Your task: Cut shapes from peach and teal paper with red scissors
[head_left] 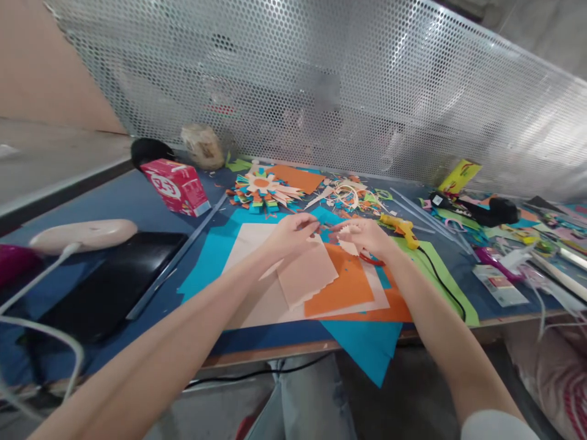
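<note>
My left hand is over the paper stack in the middle, its fingers curled together at a small piece too tiny to make out. Close to its right, my right hand has its fingers closed around a pale strip of paper with a wavy edge. Red-handled scissors show partly beneath my right hand. Below the hands lies a pale peach sheet with a jagged edge, overlapping an orange sheet. Blue paper spreads out under the stack.
Behind the hands lie a layered paper flower and paper scraps. A yellow glue gun rests on green paper at right. On the left are a pink box, a black tablet and a white corded device.
</note>
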Tool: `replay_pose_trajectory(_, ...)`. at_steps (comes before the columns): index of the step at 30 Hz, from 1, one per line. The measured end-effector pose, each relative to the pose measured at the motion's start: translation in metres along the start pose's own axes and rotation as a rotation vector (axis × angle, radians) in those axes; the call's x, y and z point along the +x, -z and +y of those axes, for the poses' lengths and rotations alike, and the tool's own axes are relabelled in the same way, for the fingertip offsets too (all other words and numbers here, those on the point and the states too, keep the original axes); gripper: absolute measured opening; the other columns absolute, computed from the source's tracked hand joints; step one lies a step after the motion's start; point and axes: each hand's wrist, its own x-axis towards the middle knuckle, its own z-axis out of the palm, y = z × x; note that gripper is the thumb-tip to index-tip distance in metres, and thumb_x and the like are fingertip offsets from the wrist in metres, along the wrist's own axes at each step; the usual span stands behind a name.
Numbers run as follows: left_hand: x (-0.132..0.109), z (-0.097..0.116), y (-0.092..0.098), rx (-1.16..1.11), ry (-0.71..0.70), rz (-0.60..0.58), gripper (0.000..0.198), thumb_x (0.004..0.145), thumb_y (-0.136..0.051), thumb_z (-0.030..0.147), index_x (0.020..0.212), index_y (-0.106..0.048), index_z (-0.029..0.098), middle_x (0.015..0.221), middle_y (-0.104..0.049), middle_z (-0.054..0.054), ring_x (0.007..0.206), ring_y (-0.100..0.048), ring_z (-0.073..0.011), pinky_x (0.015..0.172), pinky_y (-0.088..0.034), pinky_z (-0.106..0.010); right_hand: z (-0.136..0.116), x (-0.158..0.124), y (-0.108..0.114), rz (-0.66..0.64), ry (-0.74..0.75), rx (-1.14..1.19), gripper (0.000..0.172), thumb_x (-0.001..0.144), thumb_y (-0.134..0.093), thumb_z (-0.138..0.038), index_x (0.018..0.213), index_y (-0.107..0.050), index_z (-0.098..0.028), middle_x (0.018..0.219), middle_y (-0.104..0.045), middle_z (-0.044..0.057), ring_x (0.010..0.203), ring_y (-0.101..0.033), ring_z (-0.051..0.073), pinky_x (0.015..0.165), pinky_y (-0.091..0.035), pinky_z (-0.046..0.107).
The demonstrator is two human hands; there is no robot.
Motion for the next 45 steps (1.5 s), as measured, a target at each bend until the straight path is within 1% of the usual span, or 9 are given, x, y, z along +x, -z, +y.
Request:
replay_pose_trajectory(8,-0.003,-0.001,-0.002,-0.024,-0.050,-0.010,0.026,0.080,-0.047,0.042,0.074,-0.059,0.019,0.078,-0.068,-0.004,0.072,-0.059,-0.0163,0.067,-0.045,-0.025,0.010,0.003,-0.005,-0.036,-0.037,0.079,0.036,0.059,-0.085,-0.031,0.090,-0.071,-0.021,0.091,-0.077,0.006,0.082,-0.072,0.021,0.077,-0.058,0.036)
replay_pose_trajectory(16,-0.005,0.007,-0.001,0.025,-0.042,0.044,0.021,0.080,-0.048,0.035,0.073,-0.060,0.019,0.075,-0.067,-0.002,0.071,-0.058,-0.0151,0.065,-0.043,-0.024,0.011,0.001,-0.010,-0.167,-0.074,0.123,0.052,0.051,-0.088,-0.039,0.096,-0.069,-0.021,0.088,-0.077,0.005,0.078,-0.073,0.021,0.077,-0.057,0.036)
replay_pose_trajectory(26,-0.007,0.014,0.000,-0.075,-0.009,0.076,0.019,0.081,-0.047,0.031,0.070,-0.055,0.018,0.072,-0.063,-0.003,0.069,-0.057,-0.0143,0.067,-0.045,-0.025,0.016,0.003,-0.012,-0.142,0.098,-0.087,0.029,0.076,-0.069,-0.048,0.090,-0.067,-0.023,0.088,-0.074,0.003,0.082,-0.070,0.019,0.078,-0.055,0.034)
replay_pose_trajectory(31,-0.009,0.018,0.001,-0.134,-0.012,0.079,0.018,0.081,-0.046,0.029,0.067,-0.051,0.019,0.068,-0.059,-0.002,0.066,-0.054,-0.0133,0.067,-0.046,-0.025,0.012,0.001,-0.024,-0.153,0.212,-0.333,0.012,0.082,-0.063,-0.031,0.078,-0.070,-0.023,0.089,-0.074,0.002,0.092,-0.067,0.020,0.090,-0.050,0.035)
replay_pose_trajectory(33,-0.009,0.017,0.000,-0.137,-0.016,0.045,0.019,0.082,-0.046,0.030,0.067,-0.051,0.019,0.066,-0.057,-0.001,0.064,-0.053,-0.0128,0.065,-0.045,-0.024,0.013,0.001,-0.028,-0.111,0.261,-0.418,0.009,0.080,-0.063,-0.024,0.084,-0.070,-0.023,0.098,-0.073,0.003,0.098,-0.065,0.022,0.096,-0.047,0.038)
replay_pose_trajectory(35,-0.009,0.014,-0.001,-0.154,-0.040,0.010,0.020,0.083,-0.046,0.031,0.068,-0.052,0.019,0.066,-0.056,0.000,0.063,-0.052,-0.0121,0.064,-0.044,-0.024,0.014,0.001,-0.030,-0.039,0.314,-0.487,0.019,0.076,-0.065,-0.021,0.094,-0.069,-0.022,0.107,-0.070,0.005,0.105,-0.063,0.024,0.099,-0.045,0.042)
replay_pose_trajectory(38,-0.008,0.010,-0.004,-0.194,-0.075,-0.025,0.023,0.085,-0.045,0.033,0.069,-0.052,0.019,0.064,-0.053,0.001,0.061,-0.050,-0.0115,0.062,-0.043,-0.025,0.013,0.000,-0.029,0.103,0.401,-0.553,0.036,0.075,-0.067,-0.026,0.111,-0.062,-0.021,0.121,-0.063,0.011,0.117,-0.055,0.028,0.103,-0.041,0.046)
replay_pose_trajectory(40,-0.008,0.010,-0.005,-0.202,-0.084,-0.059,0.024,0.086,-0.044,0.035,0.069,-0.051,0.019,0.063,-0.053,0.001,0.060,-0.049,-0.0113,0.061,-0.042,-0.025,0.010,-0.002,-0.028,0.181,0.461,-0.580,0.035,0.079,-0.064,-0.030,0.113,-0.061,-0.022,0.126,-0.060,0.012,0.122,-0.051,0.028,0.106,-0.039,0.045)
replay_pose_trajectory(45,-0.010,0.014,-0.007,-0.158,-0.065,-0.115,0.025,0.088,-0.043,0.033,0.067,-0.050,0.019,0.063,-0.054,0.001,0.059,-0.049,-0.0110,0.060,-0.040,-0.025,0.003,-0.005,-0.024,0.266,0.509,-0.613,0.015,0.083,-0.061,-0.039,0.087,-0.064,-0.026,0.097,-0.069,0.005,0.100,-0.062,0.026,0.094,-0.047,0.040)
